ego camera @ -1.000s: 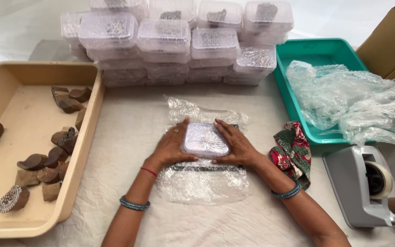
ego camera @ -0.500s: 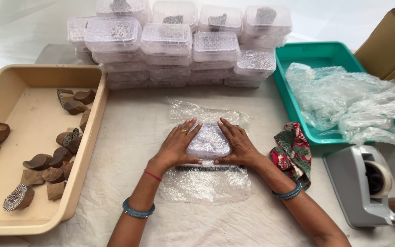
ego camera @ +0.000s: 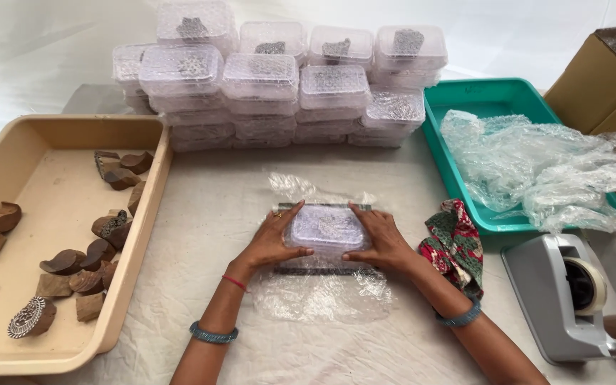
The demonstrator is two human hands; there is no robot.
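The bench is covered by a creased off-white cloth. Behind it, the far edge is closed off by a white sheet that is lit brightly and evenly. Soft daylight is spread over everything, and only faint shadows are cast.

Centre of frame: we record a clear plastic box, glossy, on crinkled transparent bubble wrap. The surface is covered in matt off-white cloth, creased. Left: a smooth beige plastic tray with rough dark wooden blocks. Right: a glossy teal plastic tray, patterned woven cloth, a grey plastic tape dispenser, a matt brown cardboard box.
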